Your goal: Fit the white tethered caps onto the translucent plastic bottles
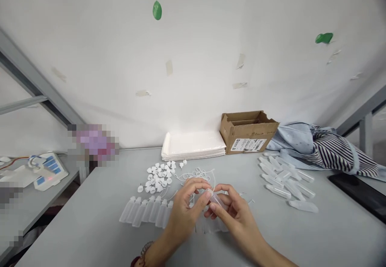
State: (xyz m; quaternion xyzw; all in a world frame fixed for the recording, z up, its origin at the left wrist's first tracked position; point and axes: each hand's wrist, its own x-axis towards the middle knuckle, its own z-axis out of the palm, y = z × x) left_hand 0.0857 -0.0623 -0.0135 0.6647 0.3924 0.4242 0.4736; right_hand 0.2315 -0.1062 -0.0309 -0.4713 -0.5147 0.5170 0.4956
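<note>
Pinching a small clear vial [216,198] with the fingers of the left hand [184,212] and the right hand [238,216], both sets closed on it: left thumb and forefinger at its upper-left end, right fingertips along its lower side. Holding it just above the counter [90,235], near the front middle, slanted down to the right.

Open, bare counter to the lower left and lower right of the wrists. Left edge running diagonally toward the near corner, well apart from the hands.

Just beside the left hand, a row of clear bottles [147,211] lying side by side. Just beyond the fingers, a tangle of white loops [197,174]; left of that, a scatter of white caps [158,175]. Off to the right, apart from the right hand, a loose heap of clear bottles [286,180].

Back against the wall, a stack of white sheets [193,145] and a cardboard box [241,130] touching it. On the box front, a white label [249,144] with a barcode, print too small to read. Further right, a striped cloth [334,151] and a dark flat slab [360,192] at the counter's right edge.
</note>
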